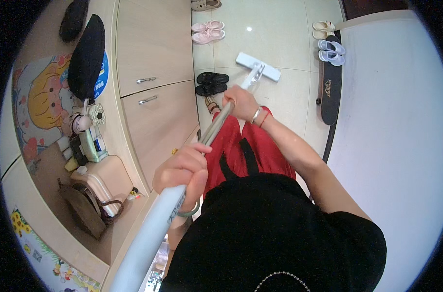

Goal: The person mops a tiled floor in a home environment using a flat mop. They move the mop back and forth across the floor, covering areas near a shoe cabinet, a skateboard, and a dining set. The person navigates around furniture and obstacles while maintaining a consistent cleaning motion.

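A flat mop (156, 228) runs slantwise from the lower left up toward the floor ahead. Its thick pale-blue upper handle narrows to a metallic pole. My left hand (182, 170), with a green bangle at the wrist, is closed around the handle where the two parts meet. Farther along, my right hand (240, 102) grips the pole with fingers wrapped round it; a silver bracelet and a red string circle that wrist. The white rectangular mop head (258, 66) rests on the tiles beyond my feet.
Black slippers (212, 83) and pink sneakers (208, 32) line the wooden cabinet (156, 48) on my left. A skateboard (330, 95) with pale shoes (332, 52) beside it runs along the white wall at right. A pink case (104, 180) and brown bag (83, 207) fill a shelf.
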The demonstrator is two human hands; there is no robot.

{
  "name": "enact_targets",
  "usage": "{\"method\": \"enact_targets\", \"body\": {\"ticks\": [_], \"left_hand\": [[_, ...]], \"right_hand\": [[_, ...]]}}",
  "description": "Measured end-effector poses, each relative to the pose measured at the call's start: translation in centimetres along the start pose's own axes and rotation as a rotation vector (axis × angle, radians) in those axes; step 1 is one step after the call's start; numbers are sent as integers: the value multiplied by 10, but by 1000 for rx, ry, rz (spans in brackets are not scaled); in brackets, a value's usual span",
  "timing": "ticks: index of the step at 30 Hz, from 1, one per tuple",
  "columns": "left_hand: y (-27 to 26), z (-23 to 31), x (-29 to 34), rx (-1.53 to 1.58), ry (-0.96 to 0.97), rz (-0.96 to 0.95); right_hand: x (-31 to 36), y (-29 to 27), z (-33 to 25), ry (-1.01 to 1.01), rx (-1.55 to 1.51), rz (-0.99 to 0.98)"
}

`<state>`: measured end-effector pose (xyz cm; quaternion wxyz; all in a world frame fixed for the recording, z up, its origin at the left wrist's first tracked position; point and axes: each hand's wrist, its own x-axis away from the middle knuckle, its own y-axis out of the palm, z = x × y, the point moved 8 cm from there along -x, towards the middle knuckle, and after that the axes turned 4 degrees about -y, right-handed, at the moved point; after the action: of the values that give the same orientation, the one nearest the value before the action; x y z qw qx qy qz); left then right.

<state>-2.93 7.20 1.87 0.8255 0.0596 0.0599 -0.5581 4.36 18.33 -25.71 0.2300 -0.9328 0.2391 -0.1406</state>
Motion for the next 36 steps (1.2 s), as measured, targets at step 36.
{"method": "enact_targets", "body": {"ticks": [36], "left_hand": [[62, -90, 73, 166, 90, 105]], "right_hand": [[66, -6, 101, -73, 162, -18]]}}
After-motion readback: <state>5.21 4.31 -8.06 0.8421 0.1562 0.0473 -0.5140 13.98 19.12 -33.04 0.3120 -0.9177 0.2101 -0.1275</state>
